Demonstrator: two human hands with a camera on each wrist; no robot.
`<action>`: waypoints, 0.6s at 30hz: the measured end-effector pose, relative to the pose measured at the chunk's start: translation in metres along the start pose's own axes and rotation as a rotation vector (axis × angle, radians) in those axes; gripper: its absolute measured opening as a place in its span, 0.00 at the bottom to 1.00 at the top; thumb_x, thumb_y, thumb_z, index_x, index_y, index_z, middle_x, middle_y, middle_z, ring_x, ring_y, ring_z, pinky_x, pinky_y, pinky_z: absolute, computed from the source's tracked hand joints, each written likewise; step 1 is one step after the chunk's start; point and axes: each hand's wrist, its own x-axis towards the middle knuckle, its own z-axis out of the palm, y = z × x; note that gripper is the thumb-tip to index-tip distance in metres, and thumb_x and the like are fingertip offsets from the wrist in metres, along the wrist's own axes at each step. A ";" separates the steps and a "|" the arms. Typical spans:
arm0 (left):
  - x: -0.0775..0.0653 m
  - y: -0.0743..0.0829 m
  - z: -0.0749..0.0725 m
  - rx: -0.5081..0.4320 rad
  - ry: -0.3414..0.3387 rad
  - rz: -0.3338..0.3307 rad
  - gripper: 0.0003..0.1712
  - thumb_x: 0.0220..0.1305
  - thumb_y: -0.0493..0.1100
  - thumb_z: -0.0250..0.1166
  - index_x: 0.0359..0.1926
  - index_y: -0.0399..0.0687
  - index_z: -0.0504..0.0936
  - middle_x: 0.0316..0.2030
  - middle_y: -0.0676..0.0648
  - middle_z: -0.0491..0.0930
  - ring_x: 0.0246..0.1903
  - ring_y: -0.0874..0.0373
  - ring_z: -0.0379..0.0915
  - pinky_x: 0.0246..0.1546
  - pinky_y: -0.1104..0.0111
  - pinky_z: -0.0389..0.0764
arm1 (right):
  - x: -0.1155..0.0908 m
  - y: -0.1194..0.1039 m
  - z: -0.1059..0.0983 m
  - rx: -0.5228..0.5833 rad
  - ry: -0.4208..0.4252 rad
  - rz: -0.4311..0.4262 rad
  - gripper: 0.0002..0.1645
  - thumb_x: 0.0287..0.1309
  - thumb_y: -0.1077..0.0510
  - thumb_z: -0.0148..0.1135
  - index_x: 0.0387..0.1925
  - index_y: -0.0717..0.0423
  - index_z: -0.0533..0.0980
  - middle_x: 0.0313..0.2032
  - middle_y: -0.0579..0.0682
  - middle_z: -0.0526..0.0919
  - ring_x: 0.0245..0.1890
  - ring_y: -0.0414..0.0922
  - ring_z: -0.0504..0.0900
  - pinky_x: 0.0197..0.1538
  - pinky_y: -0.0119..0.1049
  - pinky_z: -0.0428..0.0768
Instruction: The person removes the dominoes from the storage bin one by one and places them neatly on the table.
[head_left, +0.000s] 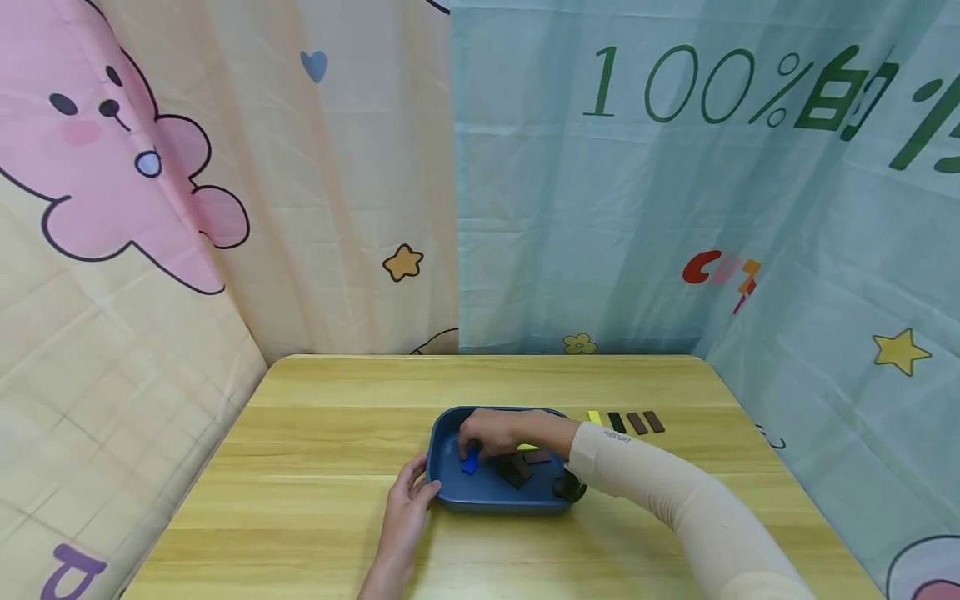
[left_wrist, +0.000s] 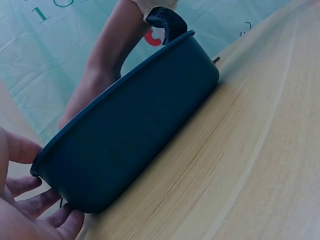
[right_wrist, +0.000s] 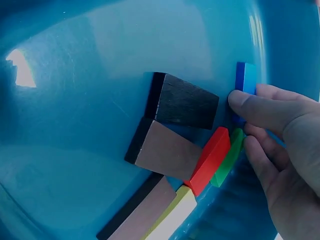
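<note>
A blue plastic tray (head_left: pixel 495 506) with rounded corners stands on the table. My left hand (head_left: pixel 405 508) holds its left end, with thumb and fingers (left_wrist: pixel 37 202) against rim and outer wall. Reaching over the rim, my right hand (right_wrist: pixel 285 130) pinches a small blue block (right_wrist: pixel 246 77) between thumb and fingers, low inside the tray near one wall. Beside it lie a black block (right_wrist: pixel 187 102), two brown blocks, one (right_wrist: pixel 167 150) next to the black block, a red block (right_wrist: pixel 209 162), a green block (right_wrist: pixel 227 162) and a yellow block (right_wrist: pixel 170 215).
Right of the tray, a row on the wooden table (head_left: pixel 315 467) holds a yellow block (head_left: pixel 595 417), a black block (head_left: pixel 617 422) and two brown ones, the outermost brown block (head_left: pixel 654 422) at the end. Printed curtains (head_left: pixel 360 167) hang behind and at both sides.
</note>
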 end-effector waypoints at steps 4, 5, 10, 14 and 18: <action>0.000 -0.001 0.000 0.001 -0.001 0.001 0.29 0.74 0.30 0.54 0.74 0.30 0.62 0.71 0.28 0.62 0.68 0.32 0.63 0.63 0.53 0.74 | -0.001 -0.001 0.000 0.039 0.015 0.013 0.10 0.57 0.62 0.78 0.36 0.50 0.83 0.32 0.37 0.80 0.34 0.32 0.76 0.42 0.22 0.75; 0.001 -0.001 0.001 0.000 -0.003 -0.001 0.29 0.74 0.30 0.54 0.74 0.30 0.62 0.71 0.28 0.62 0.68 0.32 0.63 0.63 0.52 0.74 | -0.002 -0.002 0.000 0.054 0.019 0.016 0.10 0.57 0.62 0.78 0.35 0.49 0.82 0.30 0.37 0.79 0.32 0.32 0.75 0.40 0.22 0.74; 0.002 -0.001 0.002 0.002 -0.003 -0.010 0.30 0.75 0.31 0.54 0.74 0.30 0.61 0.71 0.27 0.62 0.69 0.32 0.63 0.63 0.50 0.73 | -0.006 -0.003 -0.006 0.134 0.025 0.033 0.09 0.61 0.62 0.75 0.32 0.48 0.80 0.28 0.37 0.77 0.29 0.34 0.75 0.36 0.25 0.75; 0.001 0.000 0.002 0.001 0.004 -0.004 0.30 0.74 0.30 0.54 0.74 0.30 0.62 0.71 0.28 0.62 0.68 0.32 0.63 0.62 0.52 0.74 | -0.009 -0.002 -0.008 0.162 0.040 0.049 0.10 0.62 0.62 0.73 0.33 0.48 0.79 0.29 0.37 0.77 0.30 0.34 0.75 0.37 0.25 0.76; 0.002 -0.002 0.001 -0.002 0.008 -0.002 0.30 0.74 0.30 0.54 0.74 0.30 0.62 0.71 0.28 0.62 0.69 0.32 0.63 0.63 0.52 0.73 | -0.013 -0.001 -0.009 0.217 0.082 0.067 0.10 0.62 0.63 0.73 0.34 0.48 0.78 0.29 0.38 0.77 0.30 0.35 0.75 0.38 0.26 0.77</action>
